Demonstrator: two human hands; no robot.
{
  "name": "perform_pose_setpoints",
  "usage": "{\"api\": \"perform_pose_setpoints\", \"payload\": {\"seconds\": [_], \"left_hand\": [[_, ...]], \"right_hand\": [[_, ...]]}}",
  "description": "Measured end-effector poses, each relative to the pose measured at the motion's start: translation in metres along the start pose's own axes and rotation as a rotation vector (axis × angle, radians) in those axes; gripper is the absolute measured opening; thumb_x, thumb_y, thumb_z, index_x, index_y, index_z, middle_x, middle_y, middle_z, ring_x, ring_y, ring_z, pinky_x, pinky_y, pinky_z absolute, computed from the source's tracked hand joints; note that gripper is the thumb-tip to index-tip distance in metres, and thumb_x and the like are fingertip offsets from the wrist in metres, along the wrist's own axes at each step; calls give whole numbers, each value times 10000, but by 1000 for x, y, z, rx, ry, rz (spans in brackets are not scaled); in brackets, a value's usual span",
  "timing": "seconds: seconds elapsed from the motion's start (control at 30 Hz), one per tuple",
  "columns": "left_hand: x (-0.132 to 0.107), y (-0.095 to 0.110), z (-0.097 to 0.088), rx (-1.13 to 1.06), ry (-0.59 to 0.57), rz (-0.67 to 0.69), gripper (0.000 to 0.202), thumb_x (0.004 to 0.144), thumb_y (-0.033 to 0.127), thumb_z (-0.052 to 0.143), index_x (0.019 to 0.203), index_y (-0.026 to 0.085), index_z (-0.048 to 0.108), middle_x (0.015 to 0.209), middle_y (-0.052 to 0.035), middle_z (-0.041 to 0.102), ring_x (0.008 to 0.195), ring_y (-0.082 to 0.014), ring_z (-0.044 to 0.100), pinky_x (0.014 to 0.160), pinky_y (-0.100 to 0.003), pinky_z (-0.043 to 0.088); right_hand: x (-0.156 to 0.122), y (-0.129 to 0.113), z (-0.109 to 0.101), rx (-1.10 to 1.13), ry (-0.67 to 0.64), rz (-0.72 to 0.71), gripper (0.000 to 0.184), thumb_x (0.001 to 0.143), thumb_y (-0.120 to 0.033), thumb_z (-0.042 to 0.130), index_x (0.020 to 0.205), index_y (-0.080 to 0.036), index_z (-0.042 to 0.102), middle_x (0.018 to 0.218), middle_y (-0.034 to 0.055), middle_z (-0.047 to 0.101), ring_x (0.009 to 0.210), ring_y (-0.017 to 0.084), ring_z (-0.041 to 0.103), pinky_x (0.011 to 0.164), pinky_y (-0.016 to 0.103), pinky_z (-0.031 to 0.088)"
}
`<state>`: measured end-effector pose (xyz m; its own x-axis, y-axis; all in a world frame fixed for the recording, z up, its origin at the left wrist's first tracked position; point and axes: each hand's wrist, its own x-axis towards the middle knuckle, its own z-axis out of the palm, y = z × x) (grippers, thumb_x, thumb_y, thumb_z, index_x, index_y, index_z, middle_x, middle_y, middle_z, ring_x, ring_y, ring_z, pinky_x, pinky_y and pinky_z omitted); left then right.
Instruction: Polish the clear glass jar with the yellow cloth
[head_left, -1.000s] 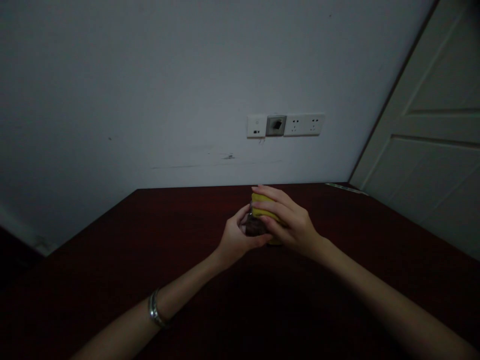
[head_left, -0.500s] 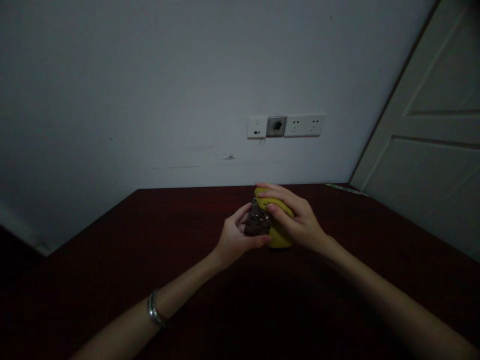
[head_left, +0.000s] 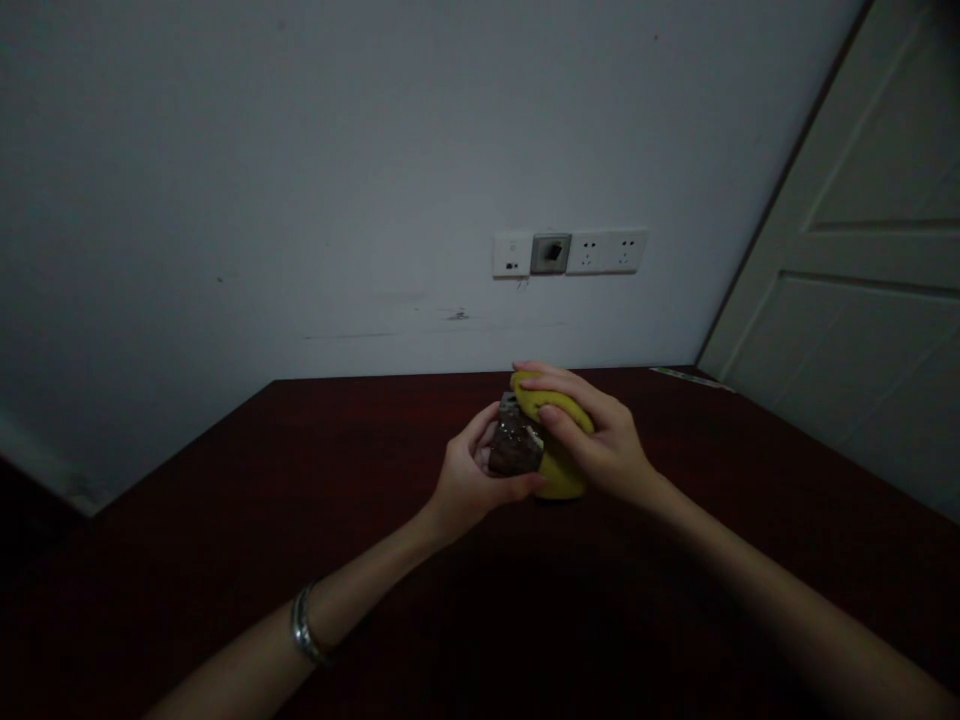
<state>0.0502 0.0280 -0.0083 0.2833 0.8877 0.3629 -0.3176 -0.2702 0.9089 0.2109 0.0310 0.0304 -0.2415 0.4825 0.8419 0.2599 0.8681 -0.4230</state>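
My left hand (head_left: 474, 480) is closed round a small dark brown, shiny object (head_left: 516, 445) with a grey top. It looks like glass or clear wrapping; its exact kind is too dim to make out. A folded yellow cloth (head_left: 559, 400) is in the grip of my right hand (head_left: 607, 435), fingers over its upper side and thumb in front. The cloth lies against the upper right side of the brown object, and part of it hangs down toward the tabletop. Both hands are close together over the dark red table (head_left: 360, 450).
Behind the table rises a pale wall (head_left: 337, 180) with a row of sockets and switches (head_left: 570, 253). A white panelled door (head_left: 862, 280) stands at the right. Near the table's back right edge lies a thin pale strip (head_left: 691, 378). The light is dim.
My right hand has shifted very slightly right with the yellow cloth, and more of the brown object's grey top shows. My left hand keeps its hold in nearly the same place.
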Motion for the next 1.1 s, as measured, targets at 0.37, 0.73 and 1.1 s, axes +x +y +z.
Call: {"api": "perform_pose_setpoints", "payload": {"seconds": [0.37,0.73,1.1], "left_hand": [[2,2,2,10,8,63,747,492,196,850,1162,138,525,1171,-141,622,1085,-290,601,888,-361,516],[2,-3,0,-30,3,-13,809,487,179,861,1205,140,488,1196,-149,607,1112,-293,589,949,-404,487],[3,-7,0,-43,72,-5,747,514,166,838,1182,144,504,1107,-117,646,979,-254,639,829,-350,534]], "right_hand": [[-12,-2,5,-136,-63,-292,414,839,-172,591,1233,-297,568,1374,38,513,1256,257,490,1024,503,446],[-5,8,11,91,134,136,219,889,-254,542,1077,-271,654,1200,24,650,1141,195,591,1016,446,466],[-12,1,6,-76,-109,-259,403,832,-157,619,1212,-289,597,1368,38,523,1274,247,474,1060,483,417]]}}
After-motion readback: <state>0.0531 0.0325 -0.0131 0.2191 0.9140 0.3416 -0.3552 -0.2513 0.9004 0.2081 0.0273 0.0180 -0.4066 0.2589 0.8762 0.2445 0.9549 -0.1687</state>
